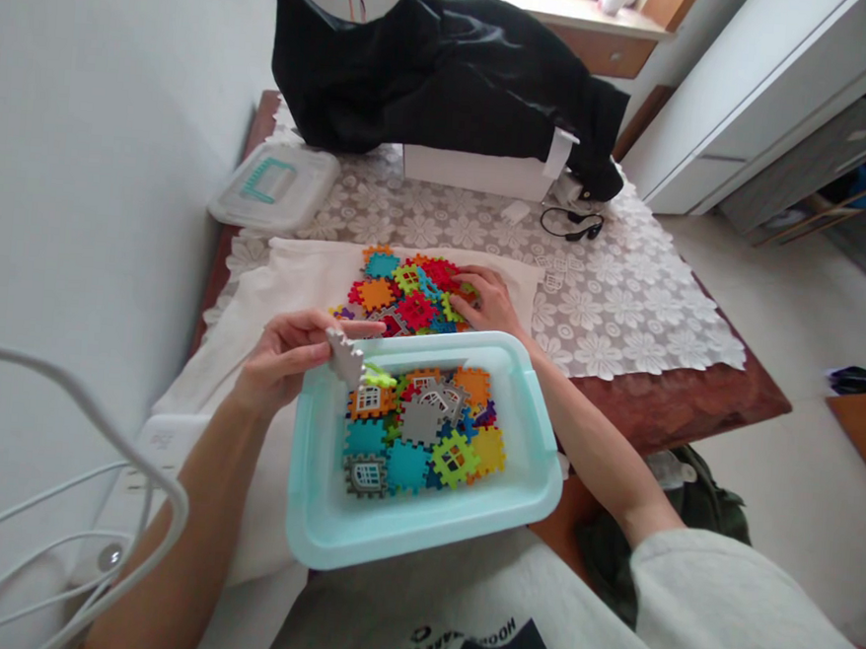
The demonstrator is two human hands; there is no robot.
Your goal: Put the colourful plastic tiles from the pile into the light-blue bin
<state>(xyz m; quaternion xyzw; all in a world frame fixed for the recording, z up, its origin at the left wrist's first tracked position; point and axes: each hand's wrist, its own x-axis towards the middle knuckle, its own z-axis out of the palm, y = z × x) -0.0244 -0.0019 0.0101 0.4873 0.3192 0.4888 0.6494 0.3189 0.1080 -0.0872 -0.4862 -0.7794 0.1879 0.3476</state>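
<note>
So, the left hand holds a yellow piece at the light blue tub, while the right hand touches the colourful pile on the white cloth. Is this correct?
Not quite: the piece in the left hand is grey, not yellow, as the head view shows. The rest is right.

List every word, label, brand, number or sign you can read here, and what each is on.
"MAKE US", on the grey shirt; the letters around it are cut off or too blurred to read surely.
White object by the wall: faint marking, too small to read.
White tag: no legible text.
</note>
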